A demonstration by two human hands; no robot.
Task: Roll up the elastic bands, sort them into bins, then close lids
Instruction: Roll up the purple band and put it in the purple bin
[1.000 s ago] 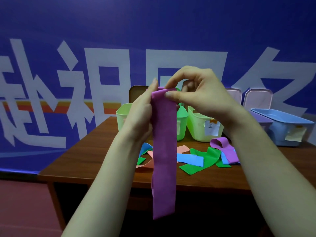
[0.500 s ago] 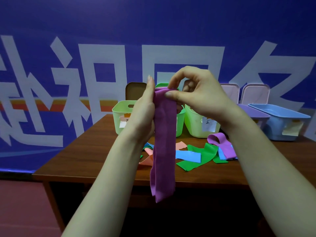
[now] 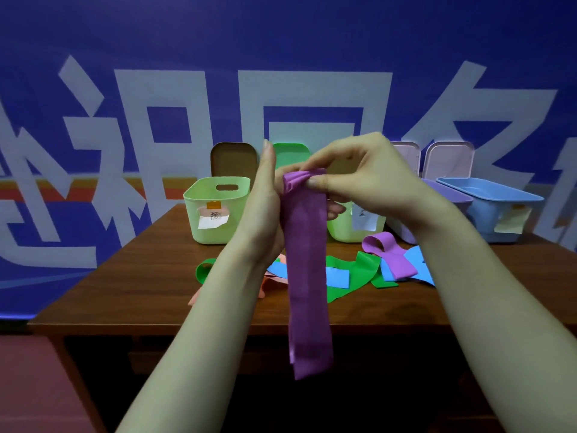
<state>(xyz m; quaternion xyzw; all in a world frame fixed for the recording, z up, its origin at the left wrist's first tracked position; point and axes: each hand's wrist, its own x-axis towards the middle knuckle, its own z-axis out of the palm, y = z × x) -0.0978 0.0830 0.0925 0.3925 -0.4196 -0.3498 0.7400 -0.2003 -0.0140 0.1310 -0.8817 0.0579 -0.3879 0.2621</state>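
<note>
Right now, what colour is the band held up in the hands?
Purple, with no pattern. The held band shows best in the head view.

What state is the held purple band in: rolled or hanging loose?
Mostly unrolled: the right hand pinches a small bunch at the top of the purple band, the left hand rests against it, the rest hangs straight.

Large white Chinese characters on the blue banner (image 3: pixel 312 42) were cut off, scrawl on the left green bin's (image 3: pixel 199 232) paper label (image 3: pixel 213 218) was unreadable.

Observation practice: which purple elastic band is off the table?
The long purple elastic band the right hand pinches; the looped purple band lies on the wooden table.
</note>
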